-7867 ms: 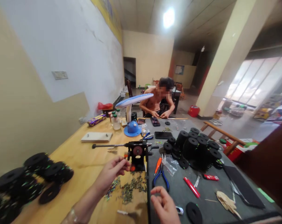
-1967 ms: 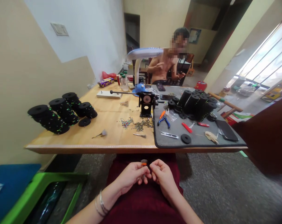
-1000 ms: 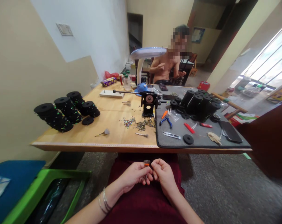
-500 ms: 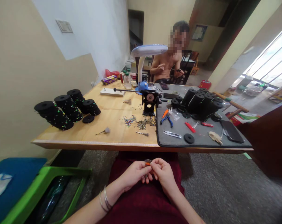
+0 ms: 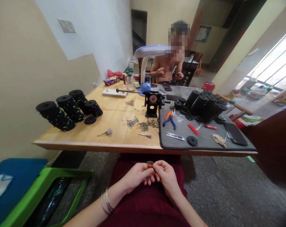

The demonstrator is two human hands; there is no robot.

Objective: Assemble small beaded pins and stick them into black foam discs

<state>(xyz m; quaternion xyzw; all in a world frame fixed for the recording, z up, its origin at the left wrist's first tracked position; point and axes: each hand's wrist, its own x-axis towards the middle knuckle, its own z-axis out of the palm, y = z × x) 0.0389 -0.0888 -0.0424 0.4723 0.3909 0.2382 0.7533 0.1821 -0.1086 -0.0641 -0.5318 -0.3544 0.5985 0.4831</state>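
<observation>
Above my lap, my left hand (image 5: 140, 172) and my right hand (image 5: 166, 171) meet at the fingertips. Both are closed in a pinch on a small orange-banded bundle (image 5: 150, 165) with a grey, fanned, bristly top. Fingers cover its lower part. Ahead on the wooden table (image 5: 114, 119) lie similar grey-tipped bundles, one fan-ended bundle (image 5: 107, 132) to the left and a thinner bundle (image 5: 145, 135) near the mat. Behind them are a heap of small coloured beads (image 5: 132, 122) and a heap of small metal pieces (image 5: 146, 125).
A black hand-cranked winder (image 5: 151, 104) and a lamp (image 5: 145, 71) stand mid-table. Stacked black foam spools (image 5: 67, 112) are at left; more spools (image 5: 199, 104) are on the grey mat (image 5: 178, 145) with pliers (image 5: 170, 121) and snips (image 5: 175, 136). A person (image 5: 169, 69) sits opposite.
My hands hold nearly the same pose around the bundle. The view has shifted very slightly. The person opposite has moved their head and hands a little to the left.
</observation>
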